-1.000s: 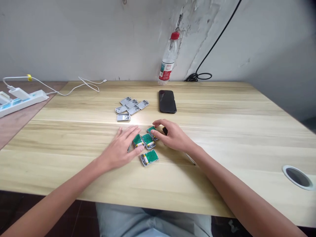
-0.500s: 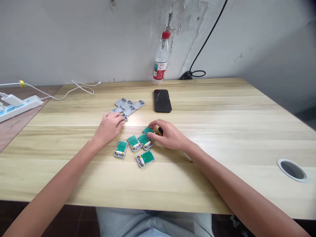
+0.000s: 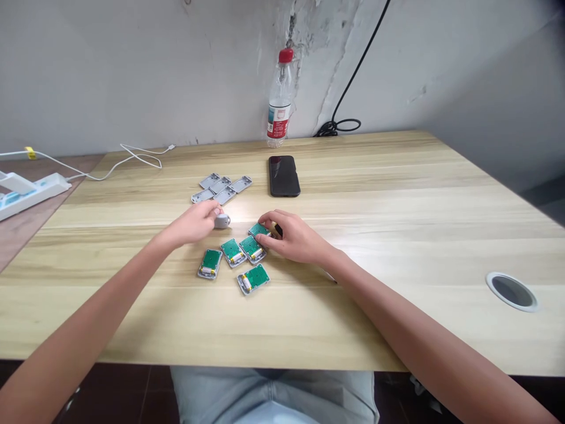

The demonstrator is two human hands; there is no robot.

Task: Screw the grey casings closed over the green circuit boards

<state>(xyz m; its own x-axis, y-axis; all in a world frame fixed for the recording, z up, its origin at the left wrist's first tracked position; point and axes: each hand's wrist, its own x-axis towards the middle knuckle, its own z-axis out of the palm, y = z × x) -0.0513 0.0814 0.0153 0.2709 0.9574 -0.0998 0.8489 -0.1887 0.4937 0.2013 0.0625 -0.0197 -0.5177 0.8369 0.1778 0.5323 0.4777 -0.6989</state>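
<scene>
My left hand point(image 3: 197, 222) pinches a small grey plastic cover point(image 3: 222, 221), raised just off the table with its outer side showing. Thumb and fingers of my right hand point(image 3: 293, 237) close around the edges of a green circuit board point(image 3: 258, 229) in a grey case half. Beneath that hand a black handle point(image 3: 278, 230) shows, and a thin metal shaft point(image 3: 329, 275) pokes out by the wrist, like a screwdriver. Several more case halves with green boards point(image 3: 210, 261) and a battery-like cylinder each lie nearer to me. Several loose grey covers point(image 3: 223, 195) lie beyond my left hand.
A black phone point(image 3: 285, 176) lies at the back, with a red-capped plastic bottle point(image 3: 279, 103) behind it by the wall. White cable point(image 3: 136, 156) and a power strip point(image 3: 35, 195) are at left. A round cable hole point(image 3: 512, 291) is set into the table point(image 3: 419, 235) at right.
My left hand has picked up a grey cover from the near end of the group and turned it outer side up. My right hand stays at the same board. The view has shifted slightly.
</scene>
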